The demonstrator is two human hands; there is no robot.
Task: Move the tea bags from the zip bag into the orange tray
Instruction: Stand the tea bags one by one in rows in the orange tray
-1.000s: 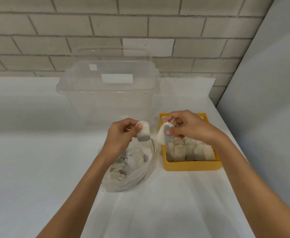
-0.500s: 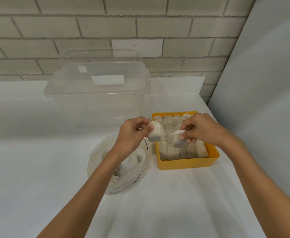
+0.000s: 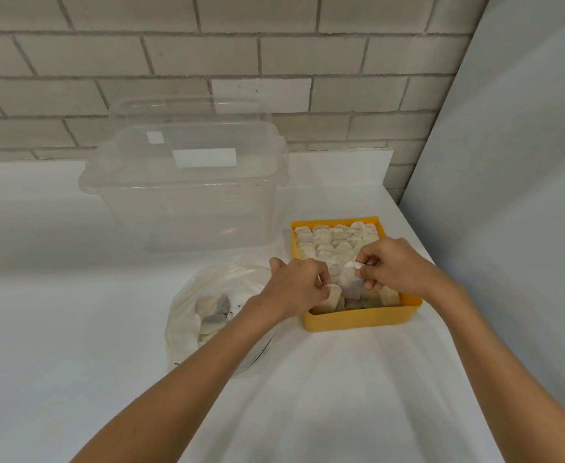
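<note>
Nearest the viewer, short of the orange tray [image 3: 358, 321], two bare forearms reach forward over a white counter [image 3: 74, 345]. Both hands meet at the tray's near end. The left hand [image 3: 296, 285] sits over the tray's near left corner, its fingers curled and pinching a pale tea bag [image 3: 333, 295] whose lower end dips into the front row. The right hand [image 3: 398, 269], over the tray's near middle, pinches a second tea bag [image 3: 349, 284] by its top edge between thumb and fingertip, so that it hangs upright. That hold probably lets each bag slot down on edge beside its neighbours.

Just left of the tray, the zip bag [image 3: 187, 315] lies open and slack on the counter, close enough for a short reach. A few remaining tea bags [image 3: 212, 312] lie loose inside it among dark specks, possibly spilled tea.

Toward the tray's far end, packed rows of tea bags [image 3: 334, 240] stand on edge and fill it nearly wall to wall, so the job looks close to done.

Beyond the tray and to its left stands a clear plastic bin [image 3: 187, 208]. It carries a blank white label [image 3: 204, 157] and a smaller white sticker [image 3: 155, 137]; no writing can be read on either. Farthest back is a pale brick wall [image 3: 207, 45], and a grey panel [image 3: 515, 162] rises to the tray's right.
</note>
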